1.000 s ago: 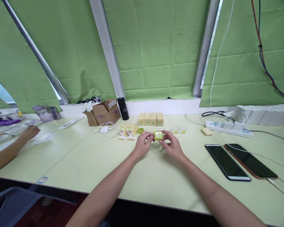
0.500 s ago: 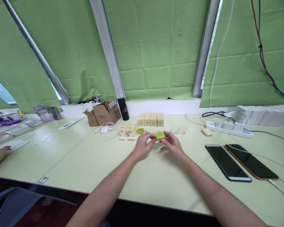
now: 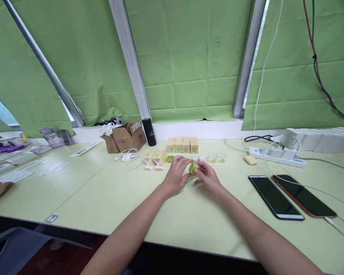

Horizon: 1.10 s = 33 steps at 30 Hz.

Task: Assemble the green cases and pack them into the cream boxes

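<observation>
Right hand (image 3: 208, 177): pinching green earbud case (image 3: 193, 168)
Left hand (image 3: 175, 173): narrowly curled, fingertips on its side
Black bottle (image 3: 148, 132): white lettering, illegible

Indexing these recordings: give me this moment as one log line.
left hand: at green case | right hand: holding it | behind: four tan boxes | right side: two phones

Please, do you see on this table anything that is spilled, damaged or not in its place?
Nothing looks spilled or damaged. Only slightly odd: a thin white cable runs loosely across the brown-edged phone at right, instead of beside it.
</observation>
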Motion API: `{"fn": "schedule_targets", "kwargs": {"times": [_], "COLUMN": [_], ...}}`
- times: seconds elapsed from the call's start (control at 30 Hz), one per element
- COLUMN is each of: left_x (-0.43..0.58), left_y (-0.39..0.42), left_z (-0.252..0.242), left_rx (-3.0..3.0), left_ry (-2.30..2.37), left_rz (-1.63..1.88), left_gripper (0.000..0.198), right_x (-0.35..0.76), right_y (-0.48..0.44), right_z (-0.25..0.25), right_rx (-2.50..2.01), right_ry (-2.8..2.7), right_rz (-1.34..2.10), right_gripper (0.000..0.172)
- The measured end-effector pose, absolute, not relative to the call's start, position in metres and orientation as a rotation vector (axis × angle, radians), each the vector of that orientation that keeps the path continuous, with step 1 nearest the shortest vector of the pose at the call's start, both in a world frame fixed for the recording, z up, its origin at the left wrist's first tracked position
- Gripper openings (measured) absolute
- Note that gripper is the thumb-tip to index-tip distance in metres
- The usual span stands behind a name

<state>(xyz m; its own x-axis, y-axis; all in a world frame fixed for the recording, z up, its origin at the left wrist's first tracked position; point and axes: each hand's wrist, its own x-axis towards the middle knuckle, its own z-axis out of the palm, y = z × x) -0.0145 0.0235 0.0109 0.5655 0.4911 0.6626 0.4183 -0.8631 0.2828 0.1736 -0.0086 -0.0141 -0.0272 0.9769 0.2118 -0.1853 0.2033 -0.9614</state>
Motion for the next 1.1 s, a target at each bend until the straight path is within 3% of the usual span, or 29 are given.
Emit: {"fn": "schedule_targets", "kwargs": {"times": [0.5, 0.73, 1.1], "left_x": [-0.012, -0.017, -0.025], "left_y": [0.023, 0.048, 0.07], "left_z": [0.009, -0.003, -0.011], "left_rx": [2.648, 2.062, 1.689], "left_ry": [0.802, 1.068, 0.976], "left_rz": [1.204, 1.443, 1.411], "left_gripper": [0.041, 0.047, 0.05], "right_x": [0.172, 0.18, 0.165], "right_y": [-0.007, -0.009, 0.017], "right_z": [-0.022, -0.029, -0.024], "right_rx": [-0.989, -1.338, -1.521], "right_ry": [-1.299, -1.813, -2.274], "right_rz": [1.005, 0.289, -0.195], "right_gripper": [0.055, 0.019, 0.037]}}
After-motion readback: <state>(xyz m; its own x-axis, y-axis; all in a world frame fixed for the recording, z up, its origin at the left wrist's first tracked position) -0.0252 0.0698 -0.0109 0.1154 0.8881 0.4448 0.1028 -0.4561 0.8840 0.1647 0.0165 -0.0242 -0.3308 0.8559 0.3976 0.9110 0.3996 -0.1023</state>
